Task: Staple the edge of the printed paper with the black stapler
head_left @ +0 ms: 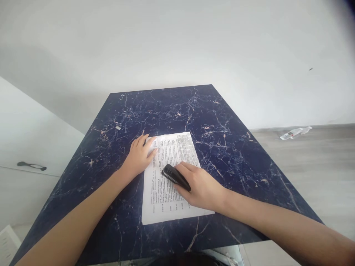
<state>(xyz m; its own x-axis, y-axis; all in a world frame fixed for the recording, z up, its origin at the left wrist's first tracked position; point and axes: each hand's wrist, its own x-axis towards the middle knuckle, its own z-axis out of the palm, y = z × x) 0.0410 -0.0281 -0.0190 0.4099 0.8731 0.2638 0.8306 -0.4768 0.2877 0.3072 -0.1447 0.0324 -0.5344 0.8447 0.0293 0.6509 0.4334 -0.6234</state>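
Observation:
A printed sheet of paper lies on the dark blue marble-patterned table, covered in rows of small text. My left hand rests at its upper left edge with the fingers apart, thumb and fingertips on the paper. Over the middle of the sheet, my right hand is wrapped round a black stapler, whose front end points up and to the left. The stapler's rear and underside are partly hidden by the fingers, and I cannot tell if its jaw touches the paper.
The table stands against a white wall. A small pale piece lies on its left side. Right of the table, a clear plastic item is on the floor by the wall. At left is a white cabinet with a dark handle.

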